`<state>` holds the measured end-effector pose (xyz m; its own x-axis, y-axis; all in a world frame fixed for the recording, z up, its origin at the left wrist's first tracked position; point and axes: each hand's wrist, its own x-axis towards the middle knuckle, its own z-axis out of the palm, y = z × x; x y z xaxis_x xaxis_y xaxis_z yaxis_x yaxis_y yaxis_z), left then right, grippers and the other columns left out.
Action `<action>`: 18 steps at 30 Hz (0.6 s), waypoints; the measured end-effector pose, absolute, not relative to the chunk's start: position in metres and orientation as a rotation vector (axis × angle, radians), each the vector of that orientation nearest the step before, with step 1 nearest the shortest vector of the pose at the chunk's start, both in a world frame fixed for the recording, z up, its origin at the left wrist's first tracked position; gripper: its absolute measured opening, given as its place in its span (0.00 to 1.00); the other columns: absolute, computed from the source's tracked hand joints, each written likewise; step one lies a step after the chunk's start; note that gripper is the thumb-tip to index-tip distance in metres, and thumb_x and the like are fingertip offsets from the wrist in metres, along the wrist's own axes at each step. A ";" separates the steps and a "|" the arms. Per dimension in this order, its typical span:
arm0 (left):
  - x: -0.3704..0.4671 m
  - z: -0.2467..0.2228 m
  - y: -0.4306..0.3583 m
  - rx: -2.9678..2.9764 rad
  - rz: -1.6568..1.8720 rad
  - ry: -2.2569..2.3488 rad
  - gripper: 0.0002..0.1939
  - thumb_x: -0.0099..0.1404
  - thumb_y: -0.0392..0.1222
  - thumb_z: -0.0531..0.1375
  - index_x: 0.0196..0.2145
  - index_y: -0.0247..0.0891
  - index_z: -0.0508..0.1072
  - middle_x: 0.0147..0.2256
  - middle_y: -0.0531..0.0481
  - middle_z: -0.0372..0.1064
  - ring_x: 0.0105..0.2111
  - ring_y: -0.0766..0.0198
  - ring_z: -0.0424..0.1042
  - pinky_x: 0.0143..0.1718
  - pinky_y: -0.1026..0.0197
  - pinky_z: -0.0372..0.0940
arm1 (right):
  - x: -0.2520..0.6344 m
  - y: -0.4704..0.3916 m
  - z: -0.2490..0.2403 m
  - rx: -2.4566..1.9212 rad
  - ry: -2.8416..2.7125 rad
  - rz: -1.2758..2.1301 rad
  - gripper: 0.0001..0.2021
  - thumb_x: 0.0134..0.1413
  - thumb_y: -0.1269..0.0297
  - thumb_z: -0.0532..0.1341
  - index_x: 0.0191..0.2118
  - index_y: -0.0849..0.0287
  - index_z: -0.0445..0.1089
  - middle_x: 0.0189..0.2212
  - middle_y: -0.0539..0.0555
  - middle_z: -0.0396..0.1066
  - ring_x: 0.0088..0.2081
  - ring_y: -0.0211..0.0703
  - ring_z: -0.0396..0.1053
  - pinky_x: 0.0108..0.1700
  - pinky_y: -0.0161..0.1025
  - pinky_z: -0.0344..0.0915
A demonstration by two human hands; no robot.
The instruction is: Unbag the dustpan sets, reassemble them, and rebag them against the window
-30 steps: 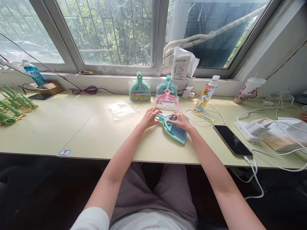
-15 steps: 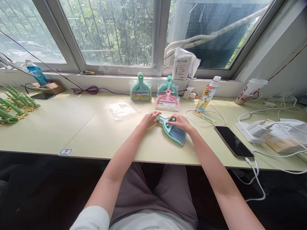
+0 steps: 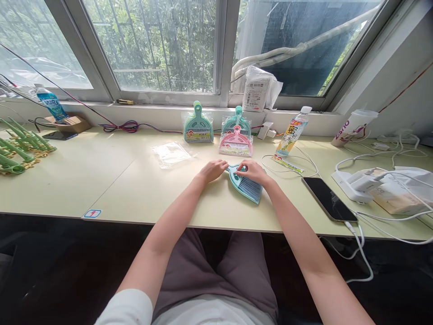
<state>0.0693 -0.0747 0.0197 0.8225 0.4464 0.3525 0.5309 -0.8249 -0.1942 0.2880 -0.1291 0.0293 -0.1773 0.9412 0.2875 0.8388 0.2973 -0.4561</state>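
A small teal dustpan [image 3: 241, 192] lies on the table in front of me, with a matching hand brush [image 3: 250, 186] nested in it, its grey-blue bristles pointing to the lower right. My left hand [image 3: 214, 170] is closed round the handle end and hides most of it. Over the upper part of the set, my right hand [image 3: 253, 170] has thumb and fingers pinched at the brush's body. Its grip covers part of the brush.
Behind stand bagged dustpan sets, green [image 3: 198, 128] and pink [image 3: 236, 143]. A clear plastic bag [image 3: 172, 154] lies to the left. On the right are a drink bottle [image 3: 293, 132], label strip [image 3: 287, 164], phone [image 3: 329, 199], cup [image 3: 353, 128] and white cables.
My left hand has slid a little to the right and closed further over the handle end. My right hand stays at about the same place on the brush.
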 end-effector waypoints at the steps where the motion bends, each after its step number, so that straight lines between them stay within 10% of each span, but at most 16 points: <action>1: 0.070 0.020 -0.075 -2.712 -0.410 -0.755 0.14 0.66 0.27 0.50 0.42 0.35 0.72 0.43 0.42 0.71 0.42 0.60 0.71 0.34 0.62 0.63 | 0.288 -0.128 0.029 -1.578 -2.058 0.264 0.13 0.47 0.51 0.64 0.30 0.56 0.74 0.35 0.52 0.71 0.36 0.42 0.66 0.39 0.37 0.60; 12: 0.074 0.019 -0.080 -2.717 -0.435 -0.856 0.14 0.63 0.25 0.49 0.37 0.35 0.73 0.35 0.43 0.72 0.36 0.58 0.73 0.34 0.60 0.63 | 0.284 -0.134 0.030 -1.657 -2.080 0.262 0.12 0.48 0.52 0.64 0.30 0.55 0.75 0.39 0.51 0.73 0.37 0.41 0.68 0.36 0.36 0.59; 18: 0.075 0.029 -0.085 -2.748 -1.052 -0.910 0.17 0.63 0.26 0.51 0.44 0.40 0.72 0.54 0.42 0.66 0.56 0.54 0.63 0.53 0.53 0.62 | 0.274 -0.137 0.037 -1.691 -1.929 0.151 0.11 0.48 0.52 0.64 0.30 0.53 0.74 0.39 0.50 0.73 0.38 0.42 0.69 0.35 0.36 0.59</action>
